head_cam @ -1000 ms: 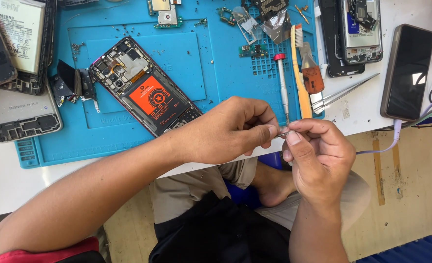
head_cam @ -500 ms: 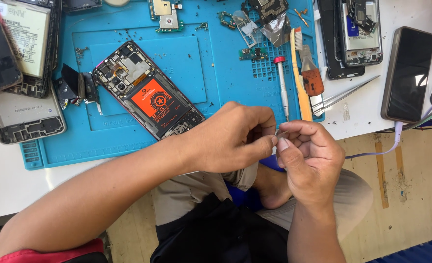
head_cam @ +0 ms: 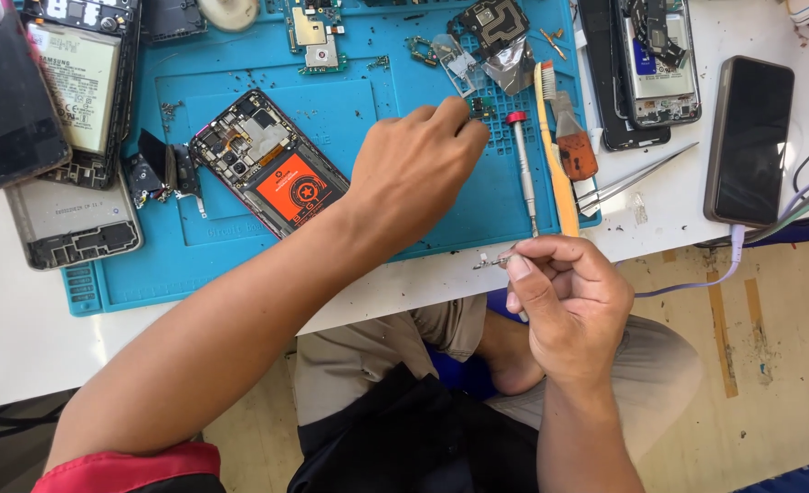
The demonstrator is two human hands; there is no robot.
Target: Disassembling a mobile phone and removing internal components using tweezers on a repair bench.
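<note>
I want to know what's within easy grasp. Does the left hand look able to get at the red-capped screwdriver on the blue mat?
Probably yes. The left hand is over the blue mat, just beside the red-capped screwdriver, with nothing lying between them; the right hand is busy pinching a small part.

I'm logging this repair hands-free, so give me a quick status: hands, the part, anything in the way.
Left hand down on blue mat, fingertips by loose bits. Right hand pinches small metal part over the table edge. Screwdriver lies between them.
</note>
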